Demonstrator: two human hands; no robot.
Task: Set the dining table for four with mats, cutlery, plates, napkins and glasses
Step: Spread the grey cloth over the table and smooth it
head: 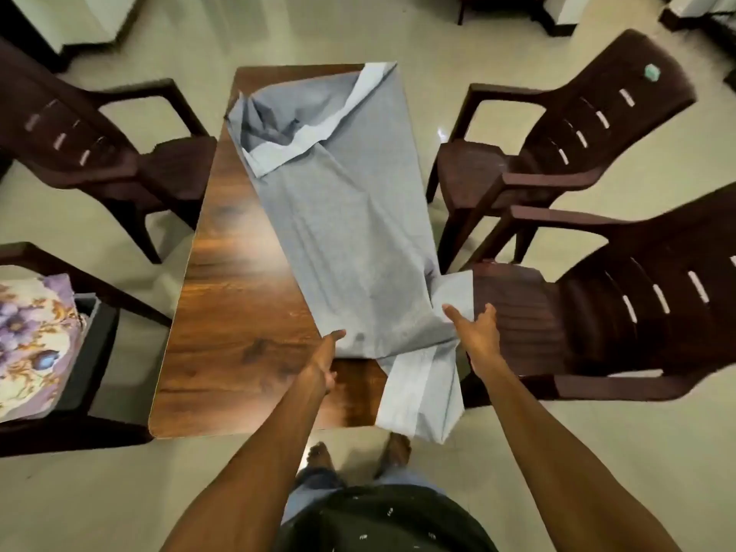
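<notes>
Cloth: a large pale grey-blue fabric sheet (350, 217) lies lengthwise on the dark wood-grain rectangular counter (235, 296), bunched and folded back on itself at the far end, its near end hanging over the edge toward the person's bare feet.
Coverage: only the right half of the counter is covered; the left half is bare wood.
Left hand (324, 362): thumb on top of the cloth's near edge, fingers curled beneath, apparently pinching it.
Right hand (478, 332): fingers spread against the cloth's right-side bunch near the corner; whether it grips cannot be told.
Reason for hold: likely taking the two near points so the sheet can be drawn flat and squared as a base before settings go down.
Seating: dark brown slatted plastic armchairs (577, 153) stand on both sides; the near-left one carries a purple-flowered cushion (32, 336).
Task items: no mats, cutlery, plates, napkins or glasses visible.
Writing: none readable; small pale-green sticker (652, 72) on one chairback, illegible.
</notes>
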